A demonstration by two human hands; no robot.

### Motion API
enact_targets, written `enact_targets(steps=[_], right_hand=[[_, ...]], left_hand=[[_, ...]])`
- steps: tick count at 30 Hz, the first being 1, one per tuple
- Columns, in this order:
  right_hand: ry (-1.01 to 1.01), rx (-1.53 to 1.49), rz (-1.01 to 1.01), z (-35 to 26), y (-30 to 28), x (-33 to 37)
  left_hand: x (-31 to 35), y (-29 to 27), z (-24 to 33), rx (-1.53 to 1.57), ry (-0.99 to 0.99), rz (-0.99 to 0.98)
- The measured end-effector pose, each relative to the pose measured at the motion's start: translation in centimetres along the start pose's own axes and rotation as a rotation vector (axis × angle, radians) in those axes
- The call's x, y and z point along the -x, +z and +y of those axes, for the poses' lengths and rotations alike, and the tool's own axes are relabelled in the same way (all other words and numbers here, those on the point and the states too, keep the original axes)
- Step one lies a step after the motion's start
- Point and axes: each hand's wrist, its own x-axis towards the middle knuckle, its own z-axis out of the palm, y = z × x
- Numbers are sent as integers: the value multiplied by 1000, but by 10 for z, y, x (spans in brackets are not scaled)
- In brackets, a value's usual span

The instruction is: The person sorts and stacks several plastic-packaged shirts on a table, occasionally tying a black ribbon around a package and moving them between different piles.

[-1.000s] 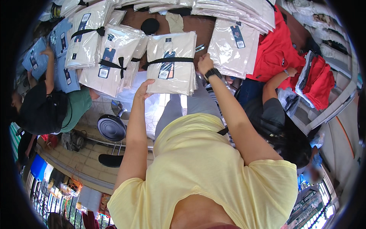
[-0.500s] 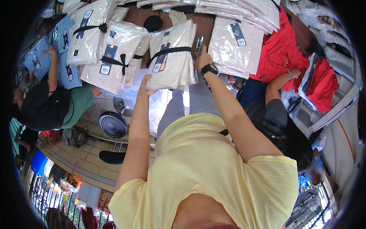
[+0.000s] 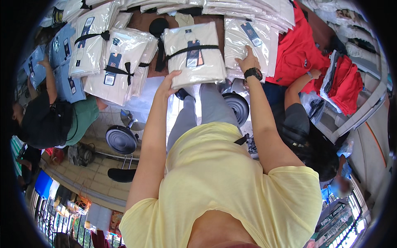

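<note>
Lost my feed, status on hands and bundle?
Left hand grips the strapped cream bundle. Right hand flat on the bagged white stack. Nothing between them.

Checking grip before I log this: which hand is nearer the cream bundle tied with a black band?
Left. The left hand touches the cream bundle at its lower left corner; the right hand rests beside it on a bagged white stack.

A brown table (image 3: 142, 18) is seen above a pale tiled floor (image 3: 97, 175) lit by daylight. Two round black stools (image 3: 121, 139) are set beneath its edge, and white shelving (image 3: 364, 111) is stacked with red garments (image 3: 351, 84) at right.
</note>
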Motion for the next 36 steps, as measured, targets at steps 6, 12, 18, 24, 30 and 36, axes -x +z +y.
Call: enact_targets(steps=[6, 12, 18, 24, 30, 36], right_hand=[[-250, -434, -21, 21, 18, -13], [-653, -162, -171, -9, 59, 43], [-592, 108, 27, -32, 76, 58], [-589, 68, 47, -30, 91, 33], [-610, 30, 8, -21, 97, 28], [-504, 2, -53, -37, 80, 33]], left_hand=[[-25, 47, 15, -113, 20, 93], [-20, 49, -13, -655, 489, 832], [9, 54, -13, -1523, 595, 589], [-11, 68, -22, -1545, 558, 846], [-14, 58, -23, -1483, 627, 784], [-3, 79, -26, -1359, 716, 674]])
